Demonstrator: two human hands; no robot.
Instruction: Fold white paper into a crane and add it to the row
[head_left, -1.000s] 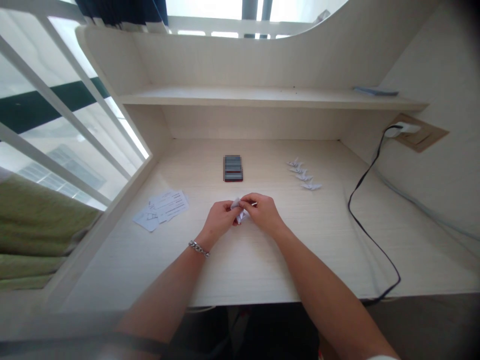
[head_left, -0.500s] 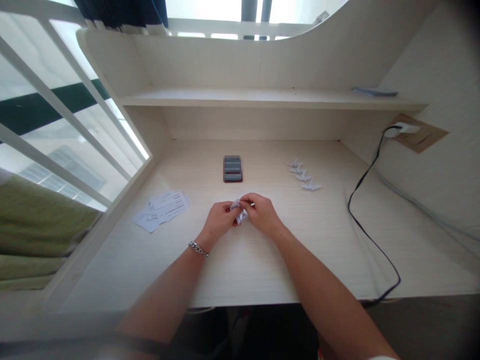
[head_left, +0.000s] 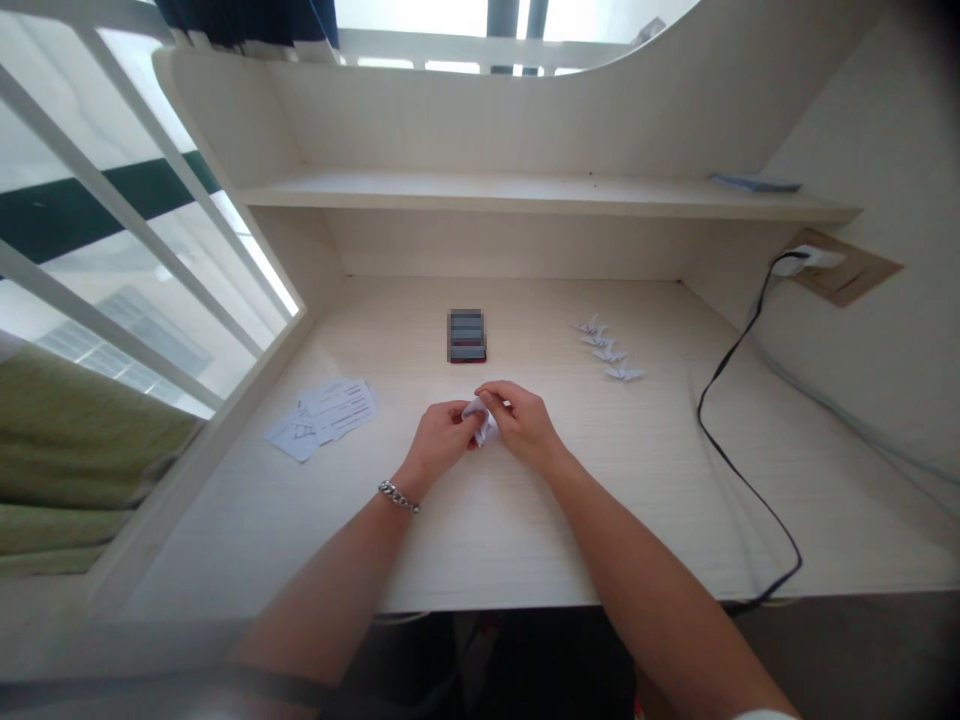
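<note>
A small white piece of folded paper (head_left: 480, 422) is between my two hands, above the middle of the desk. My left hand (head_left: 445, 436) pinches its left side between thumb and fingers. My right hand (head_left: 520, 420) has thumb and forefinger closed at the paper's upper right edge. Both hands partly cover the paper, so its full shape is hidden. To the right, several folded paper cranes (head_left: 609, 352) lie in a slanting row. Loose sheets of printed paper (head_left: 337, 411) overlap at the left.
A dark rectangular object (head_left: 466, 336), blurred out, lies just beyond my hands. A black cord (head_left: 701, 410) runs from the wall socket (head_left: 844, 268) over the desk's right side. A shelf (head_left: 465, 190) spans the back, and white bars (head_left: 135, 215) stand at the left.
The right thumb and forefinger have shifted slightly up and left at the paper's top, and the paper's upper flap looks more spread. The left hand has hardly moved.
</note>
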